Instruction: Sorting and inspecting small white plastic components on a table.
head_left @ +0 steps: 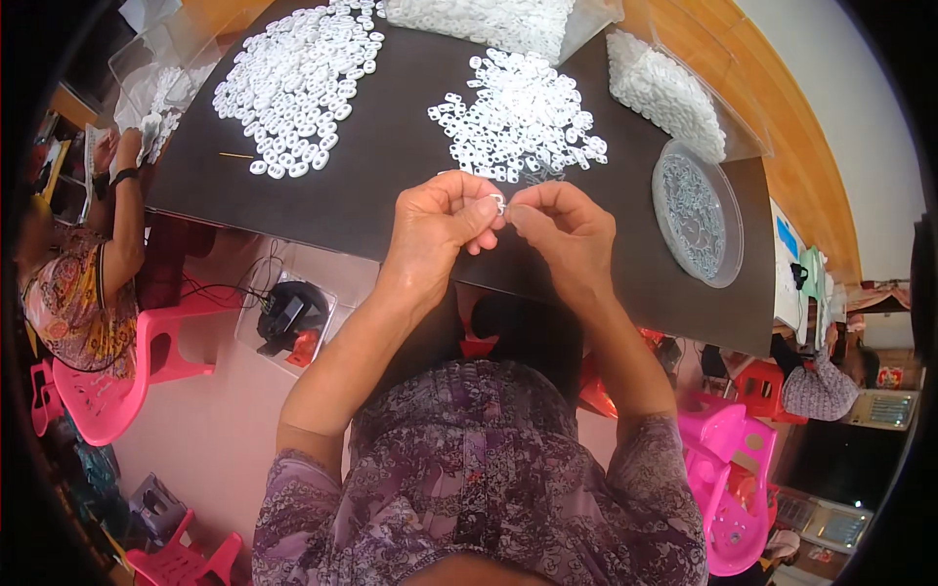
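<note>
Over the front edge of the dark table [391,127], my left hand [437,230] pinches a small white plastic piece [498,202] between thumb and fingers. My right hand [572,234] meets it from the other side, its thumb and forefinger pressed together at the piece. Whatever lies in that right pinch is too small to make out. Just beyond my hands spreads a pile of small white plastic pieces [518,117]. A few thin grey metal bits [543,176] lie at its near edge, partly hidden by my fingers.
Larger oval white pieces [298,83] are heaped at the far left. Clear bins of white pieces [664,93] stand at the back. At right sits a round clear dish [733,239] of small metal parts. A co-worker [83,283] sits left, near a pink chair [107,396].
</note>
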A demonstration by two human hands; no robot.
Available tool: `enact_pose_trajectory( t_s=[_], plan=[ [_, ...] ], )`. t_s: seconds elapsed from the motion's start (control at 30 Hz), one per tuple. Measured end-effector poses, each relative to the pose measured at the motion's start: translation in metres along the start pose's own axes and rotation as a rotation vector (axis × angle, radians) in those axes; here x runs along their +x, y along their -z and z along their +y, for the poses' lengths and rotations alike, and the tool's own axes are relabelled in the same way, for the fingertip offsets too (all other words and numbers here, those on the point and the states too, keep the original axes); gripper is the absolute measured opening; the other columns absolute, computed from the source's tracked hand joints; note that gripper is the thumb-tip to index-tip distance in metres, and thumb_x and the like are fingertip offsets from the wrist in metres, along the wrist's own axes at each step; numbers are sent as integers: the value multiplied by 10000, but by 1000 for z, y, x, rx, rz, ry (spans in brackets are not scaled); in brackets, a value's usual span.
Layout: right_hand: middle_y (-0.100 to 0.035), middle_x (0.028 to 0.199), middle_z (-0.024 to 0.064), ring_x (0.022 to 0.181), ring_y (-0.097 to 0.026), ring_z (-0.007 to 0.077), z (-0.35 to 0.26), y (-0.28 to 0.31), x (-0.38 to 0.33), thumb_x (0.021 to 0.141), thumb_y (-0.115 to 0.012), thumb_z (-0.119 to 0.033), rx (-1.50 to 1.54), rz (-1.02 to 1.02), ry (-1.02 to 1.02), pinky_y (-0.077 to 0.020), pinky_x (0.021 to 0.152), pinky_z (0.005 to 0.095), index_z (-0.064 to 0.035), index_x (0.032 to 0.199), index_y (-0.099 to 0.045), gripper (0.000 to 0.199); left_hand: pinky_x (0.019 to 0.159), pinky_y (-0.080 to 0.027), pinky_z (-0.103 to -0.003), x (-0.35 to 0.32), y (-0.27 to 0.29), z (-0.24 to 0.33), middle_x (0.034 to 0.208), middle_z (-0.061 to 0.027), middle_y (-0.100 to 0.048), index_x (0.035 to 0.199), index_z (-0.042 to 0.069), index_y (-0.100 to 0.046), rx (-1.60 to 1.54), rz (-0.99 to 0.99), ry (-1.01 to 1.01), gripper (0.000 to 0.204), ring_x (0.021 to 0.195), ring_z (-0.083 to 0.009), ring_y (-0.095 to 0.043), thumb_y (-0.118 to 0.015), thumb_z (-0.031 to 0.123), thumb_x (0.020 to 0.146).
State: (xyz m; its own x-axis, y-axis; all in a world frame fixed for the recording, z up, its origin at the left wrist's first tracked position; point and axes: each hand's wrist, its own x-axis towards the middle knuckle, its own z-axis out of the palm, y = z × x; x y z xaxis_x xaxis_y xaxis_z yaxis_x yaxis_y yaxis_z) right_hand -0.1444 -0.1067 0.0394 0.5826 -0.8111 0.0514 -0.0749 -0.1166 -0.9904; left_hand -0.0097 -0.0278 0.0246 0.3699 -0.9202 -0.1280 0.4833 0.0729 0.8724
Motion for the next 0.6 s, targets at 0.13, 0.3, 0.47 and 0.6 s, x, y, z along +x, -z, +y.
enact_pose_trajectory(
  t_s=[0.13,0.3,0.47,0.6],
  plan=[
    [-630,795,4,686,-544,40,2,-3,0,804,-645,-39,-19,2,10,-424,594,172,8,893,-642,101,526,-396,-184,-2,1,-1,706,-36,-608,850,10,-620,20,9,-22,50,577,-69,-530,-596,53,856],
    [-635,800,18,680,-552,50,1,-6,0,805,-646,-46,-13,1,-14,-427,591,177,5,891,-642,100,528,-387,-180,-4,4,-1,709,-32,-604,842,20,-615,28,10,-21,48,577,-64,-522,-589,57,859],
    [-642,796,34,675,-560,64,4,-7,1,803,-648,-52,54,-17,-5,-432,586,183,9,888,-641,105,567,-423,-181,-3,9,-3,730,-28,-597,869,1,-618,-7,-10,5,83,597,-63,-506,-588,78,879],
    [-645,797,38,678,-562,65,3,-10,1,802,-647,-52,32,-11,-28,-433,591,184,17,886,-638,109,567,-423,-181,-6,8,-3,728,-25,-590,869,5,-615,28,3,-13,77,600,-62,-502,-585,76,879]
  ],
)
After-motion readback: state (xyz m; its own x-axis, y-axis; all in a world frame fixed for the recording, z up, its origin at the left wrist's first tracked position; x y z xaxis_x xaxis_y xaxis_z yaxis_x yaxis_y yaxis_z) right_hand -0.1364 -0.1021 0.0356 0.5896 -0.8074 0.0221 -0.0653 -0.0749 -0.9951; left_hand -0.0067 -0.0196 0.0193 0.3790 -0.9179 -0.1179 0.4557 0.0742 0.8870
